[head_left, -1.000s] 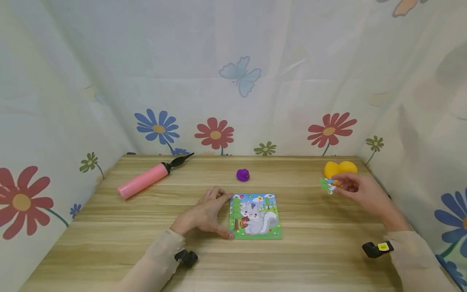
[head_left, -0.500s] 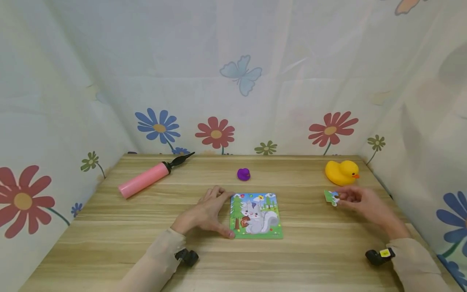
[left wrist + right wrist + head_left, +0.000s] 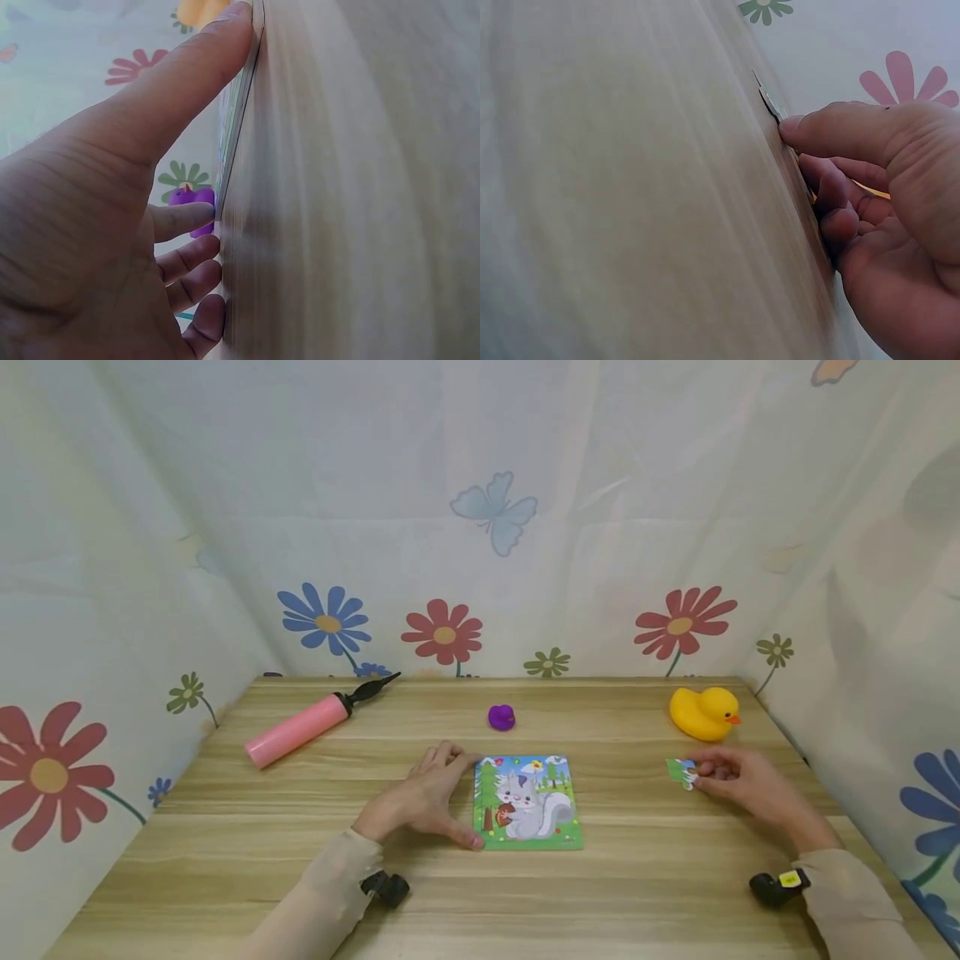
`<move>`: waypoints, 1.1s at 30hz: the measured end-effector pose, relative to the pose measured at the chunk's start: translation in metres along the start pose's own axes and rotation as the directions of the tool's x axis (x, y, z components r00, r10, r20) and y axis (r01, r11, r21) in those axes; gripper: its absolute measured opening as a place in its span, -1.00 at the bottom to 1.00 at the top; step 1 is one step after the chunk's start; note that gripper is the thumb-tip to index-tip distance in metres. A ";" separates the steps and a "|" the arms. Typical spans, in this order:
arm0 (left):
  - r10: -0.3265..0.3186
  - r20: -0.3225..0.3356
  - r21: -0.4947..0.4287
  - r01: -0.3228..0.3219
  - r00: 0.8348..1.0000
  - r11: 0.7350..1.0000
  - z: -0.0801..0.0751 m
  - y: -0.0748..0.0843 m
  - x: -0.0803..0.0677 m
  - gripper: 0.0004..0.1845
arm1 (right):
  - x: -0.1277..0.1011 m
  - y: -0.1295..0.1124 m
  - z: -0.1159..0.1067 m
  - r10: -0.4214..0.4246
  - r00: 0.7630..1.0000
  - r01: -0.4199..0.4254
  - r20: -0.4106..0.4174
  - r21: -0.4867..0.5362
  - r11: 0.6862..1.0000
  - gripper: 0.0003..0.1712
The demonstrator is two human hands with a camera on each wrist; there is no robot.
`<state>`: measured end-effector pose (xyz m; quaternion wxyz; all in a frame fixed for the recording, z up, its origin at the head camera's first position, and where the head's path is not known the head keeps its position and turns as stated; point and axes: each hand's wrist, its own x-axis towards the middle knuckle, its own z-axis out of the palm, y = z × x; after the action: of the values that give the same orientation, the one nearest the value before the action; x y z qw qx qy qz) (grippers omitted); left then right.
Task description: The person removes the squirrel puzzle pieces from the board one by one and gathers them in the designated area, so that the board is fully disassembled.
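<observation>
Head view first: I see the wooden table (image 3: 225, 860), then the pink pump (image 3: 296, 732) far left, the yellow duck (image 3: 701, 712) far right, the squirrel puzzle board (image 3: 527, 802) near centre, the purple toy (image 3: 501, 717) beyond it, and smallest, the loose puzzle piece (image 3: 681, 769) at right, well apart from the board. Left hand (image 3: 423, 797) lies against the board's left edge, thumb and fingertips touching it, fingers near straight, gripping nothing. Right hand (image 3: 738, 781) has the piece pinched at its fingertips, low on the table just near of the duck; right wrist view shows the thumb (image 3: 832, 131) on the thin piece (image 3: 769, 101) flat to the wood. Risks as I judge them: the piece is thin and lies flat, so the pinch could slip; the duck sits close enough to get knocked; the board is only braced from one side, so a push from the right could slide or skew it.
</observation>
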<state>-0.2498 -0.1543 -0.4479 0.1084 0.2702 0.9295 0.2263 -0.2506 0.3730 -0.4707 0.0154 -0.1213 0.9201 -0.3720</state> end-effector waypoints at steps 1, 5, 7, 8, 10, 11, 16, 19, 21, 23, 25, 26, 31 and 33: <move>0.000 0.000 0.002 0.000 1.000 1.000 0.000 0.000 0.000 0.44 | 0.000 0.000 0.000 0.001 1.000 -0.001 0.000 -0.002 1.000 -0.56; 0.005 0.001 0.006 -0.005 1.000 1.000 0.000 0.000 0.000 0.44 | -0.001 -0.004 -0.001 0.007 1.000 -0.007 0.006 -0.003 1.000 -0.54; 0.010 0.000 0.004 -0.010 1.000 1.000 -0.001 0.000 0.000 0.44 | -0.001 -0.005 -0.001 0.009 1.000 -0.009 0.009 0.002 1.000 -0.53; 0.013 -0.002 0.001 -0.013 1.000 1.000 -0.001 -0.001 0.000 0.43 | -0.001 -0.006 -0.002 0.011 1.000 -0.011 0.010 0.006 1.000 -0.53; 0.017 -0.003 -0.004 -0.017 1.000 1.000 -0.001 -0.001 0.000 0.41 | -0.001 -0.006 -0.002 0.012 1.000 -0.012 0.012 0.009 1.000 -0.52; 0.018 -0.002 -0.004 -0.018 1.000 1.000 0.000 -0.001 0.000 0.40 | -0.001 -0.006 -0.002 0.016 1.000 -0.017 0.012 0.012 1.000 -0.52; 0.022 -0.003 -0.006 -0.022 1.000 1.000 0.001 -0.001 0.000 0.37 | 0.000 -0.006 -0.001 0.033 0.999 -0.033 0.014 0.012 0.999 -0.50; 0.020 -0.002 -0.003 -0.020 1.000 1.000 0.000 0.000 0.000 0.36 | 0.000 -0.005 -0.001 0.037 0.999 -0.037 0.012 0.006 0.999 -0.50; 0.017 0.002 -0.001 -0.017 1.000 1.000 0.000 0.000 0.000 0.37 | 0.000 -0.004 -0.001 0.042 0.999 -0.042 0.011 0.015 0.999 -0.49; 0.015 0.005 -0.003 -0.015 1.000 1.000 -0.001 0.001 0.000 0.36 | -0.001 -0.002 -0.001 0.054 0.998 -0.055 0.012 0.035 0.998 -0.46; 0.013 0.006 -0.003 -0.013 1.000 1.000 -0.001 0.000 0.000 0.37 | -0.001 -0.002 -0.002 0.073 0.997 -0.074 0.019 0.062 0.995 -0.43; 0.013 0.006 -0.005 -0.013 1.000 1.000 -0.001 0.000 0.000 0.38 | -0.001 -0.002 -0.003 0.082 0.996 -0.083 0.022 0.078 0.993 -0.41; 0.009 0.010 -0.012 -0.009 1.000 1.000 -0.002 0.000 0.000 0.39 | -0.001 -0.009 -0.005 0.098 0.995 -0.099 0.015 0.097 0.990 -0.36; 0.007 0.012 -0.014 -0.006 1.000 1.000 -0.002 0.001 0.000 0.39 | 0.001 -0.015 -0.005 0.104 0.995 -0.104 0.008 0.099 0.990 -0.34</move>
<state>-0.2497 -0.1544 -0.4461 0.1152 0.2738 0.9264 0.2315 -0.2486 0.3658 -0.4561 0.0421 -0.0728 0.9055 -0.4159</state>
